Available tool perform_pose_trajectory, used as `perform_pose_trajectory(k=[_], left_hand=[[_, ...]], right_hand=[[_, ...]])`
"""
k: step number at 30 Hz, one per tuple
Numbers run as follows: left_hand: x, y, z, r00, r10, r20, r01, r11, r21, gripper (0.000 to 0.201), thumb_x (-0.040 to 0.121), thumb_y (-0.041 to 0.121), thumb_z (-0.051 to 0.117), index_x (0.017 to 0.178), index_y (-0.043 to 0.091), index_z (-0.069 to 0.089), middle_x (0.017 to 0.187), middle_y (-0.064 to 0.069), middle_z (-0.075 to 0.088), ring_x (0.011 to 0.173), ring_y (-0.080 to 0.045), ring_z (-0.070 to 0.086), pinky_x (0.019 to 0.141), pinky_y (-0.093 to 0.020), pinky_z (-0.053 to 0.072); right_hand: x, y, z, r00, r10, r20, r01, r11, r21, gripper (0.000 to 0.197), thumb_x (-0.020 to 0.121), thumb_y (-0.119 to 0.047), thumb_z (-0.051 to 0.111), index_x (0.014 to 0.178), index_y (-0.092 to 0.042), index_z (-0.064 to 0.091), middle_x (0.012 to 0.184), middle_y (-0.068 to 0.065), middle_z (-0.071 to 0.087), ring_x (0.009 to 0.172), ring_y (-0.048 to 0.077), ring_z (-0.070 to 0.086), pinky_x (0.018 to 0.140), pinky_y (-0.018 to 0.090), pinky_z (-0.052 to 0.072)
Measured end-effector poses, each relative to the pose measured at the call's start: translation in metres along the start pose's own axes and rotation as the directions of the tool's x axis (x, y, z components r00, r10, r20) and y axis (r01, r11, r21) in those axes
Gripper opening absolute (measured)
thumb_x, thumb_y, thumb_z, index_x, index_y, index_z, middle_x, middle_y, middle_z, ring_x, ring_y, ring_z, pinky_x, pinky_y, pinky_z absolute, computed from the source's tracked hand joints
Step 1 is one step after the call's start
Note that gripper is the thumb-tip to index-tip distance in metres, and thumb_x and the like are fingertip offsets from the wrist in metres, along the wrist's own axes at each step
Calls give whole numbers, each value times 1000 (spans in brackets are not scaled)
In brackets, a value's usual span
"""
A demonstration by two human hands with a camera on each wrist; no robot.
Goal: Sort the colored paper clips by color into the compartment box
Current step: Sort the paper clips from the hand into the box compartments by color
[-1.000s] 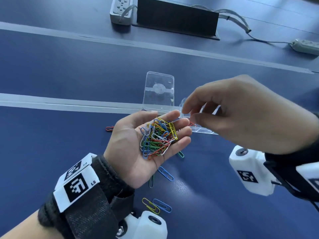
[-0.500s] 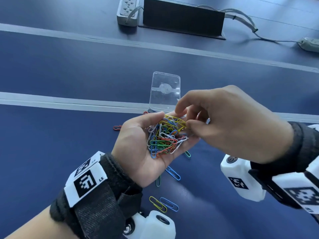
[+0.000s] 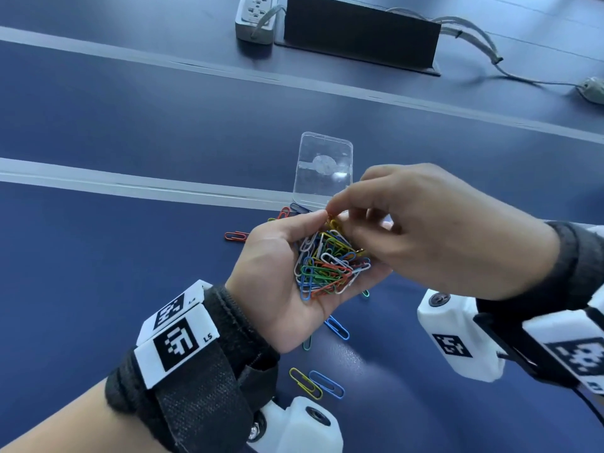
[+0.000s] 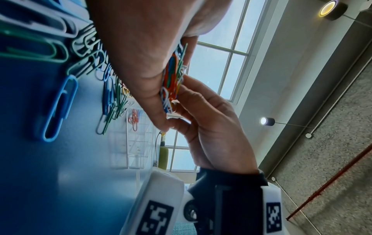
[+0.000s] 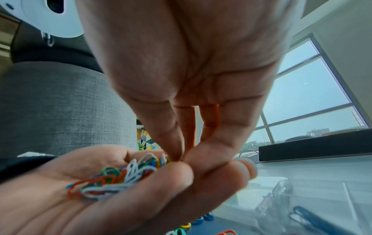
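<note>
My left hand (image 3: 277,266) is palm up and cupped round a pile of mixed colored paper clips (image 3: 327,266). My right hand (image 3: 331,215) reaches into the far end of that pile, its thumb and forefinger tips pressed together on a clip; the right wrist view shows the pinch (image 5: 179,159). I cannot tell that clip's color. The clear compartment box (image 4: 138,143) lies behind my hands with red clips (image 4: 133,119) in one compartment. Its open lid (image 3: 323,168) shows beyond my right hand. Loose clips lie on the blue table: red (image 3: 235,237), blue (image 3: 336,326), yellow (image 3: 304,382).
A grey seam strip (image 3: 130,184) crosses the table under the box. At the far edge sit a power strip (image 3: 256,18), a black block (image 3: 359,34) and cables leading to another strip (image 3: 591,89).
My right hand has moved left from over the box to the pile in my left palm and closed its fingertips on a clip. My left fingers have curled in a little.
</note>
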State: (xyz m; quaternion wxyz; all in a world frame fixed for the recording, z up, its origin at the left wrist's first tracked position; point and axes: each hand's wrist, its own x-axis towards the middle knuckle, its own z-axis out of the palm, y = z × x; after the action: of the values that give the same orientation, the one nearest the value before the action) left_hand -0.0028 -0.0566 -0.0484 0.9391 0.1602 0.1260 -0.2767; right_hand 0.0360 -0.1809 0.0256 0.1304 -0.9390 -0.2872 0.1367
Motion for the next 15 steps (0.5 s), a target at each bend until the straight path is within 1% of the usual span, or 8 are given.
perform_pose_trajectory(k=[3, 4, 6, 7, 10, 11, 14, 15], left_hand=[[1, -1, -2, 1000, 4, -7, -4, 999, -39, 43, 93, 21, 38, 66, 6, 66, 73, -6, 63, 61, -19, 65, 75, -39, 53], [1, -1, -2, 1000, 2, -19, -3, 999, -42, 42, 93, 22, 37, 69, 4, 67, 77, -8, 65, 67, -21, 66, 79, -42, 54], [2, -1, -1, 999, -4, -37, 2, 999, -40, 35, 92, 21, 39, 83, 0, 65, 94, -14, 65, 87, -27, 64, 85, -50, 56], [3, -1, 0, 999, -2, -37, 0, 999, -39, 34, 90, 21, 40, 86, -1, 65, 97, -15, 63, 91, -28, 62, 84, -52, 55], [1, -1, -1, 1000, 3, -3, -3, 999, -36, 37, 93, 18, 38, 74, 3, 66, 74, -8, 67, 62, -19, 67, 71, -39, 61], [2, -2, -2, 1000, 8, -17, -9, 1000, -15, 37, 96, 19, 36, 74, 6, 64, 68, -5, 66, 57, -15, 66, 68, -37, 61], [1, -2, -2, 1000, -11, 12, 11, 999, -41, 33, 94, 20, 39, 77, 7, 64, 72, -5, 65, 63, -15, 66, 81, -38, 59], [2, -2, -2, 1000, -13, 21, 14, 999, -47, 33, 92, 21, 40, 77, 5, 66, 76, -7, 65, 67, -17, 66, 84, -42, 56]], right_hand=[[1, 2, 0, 1000, -1, 2, 1, 1000, 30, 20, 84, -21, 58, 99, -28, 69, 82, -9, 58, 75, 8, 53, 68, 17, 39], [1, 3, 0, 1000, 1, -9, -1, 999, 33, 19, 82, -20, 60, 96, -28, 69, 81, -9, 59, 75, 8, 54, 66, 18, 41], [2, 4, 1, 999, 2, -35, -1, 999, 42, 16, 79, -21, 60, 90, -28, 70, 80, -9, 61, 74, 9, 58, 68, 22, 43], [2, 4, 2, 999, 2, -46, 0, 999, 52, 14, 79, -22, 60, 87, -28, 70, 79, -9, 62, 74, 9, 58, 68, 22, 44], [2, 4, 2, 999, 11, -53, -8, 998, 60, 16, 80, -30, 58, 91, -29, 69, 81, -11, 62, 75, 7, 57, 69, 20, 45], [2, 4, 2, 999, 11, -49, -9, 999, 54, 18, 81, -33, 57, 94, -30, 68, 82, -11, 61, 75, 6, 56, 69, 20, 44], [2, 4, 3, 999, -3, -47, 5, 998, 56, 18, 82, -32, 58, 96, -30, 69, 82, -11, 60, 73, 6, 53, 67, 17, 41], [2, 4, 4, 999, -8, -51, 11, 998, 56, 17, 81, -31, 59, 94, -30, 70, 81, -10, 60, 71, 6, 52, 67, 16, 40]])
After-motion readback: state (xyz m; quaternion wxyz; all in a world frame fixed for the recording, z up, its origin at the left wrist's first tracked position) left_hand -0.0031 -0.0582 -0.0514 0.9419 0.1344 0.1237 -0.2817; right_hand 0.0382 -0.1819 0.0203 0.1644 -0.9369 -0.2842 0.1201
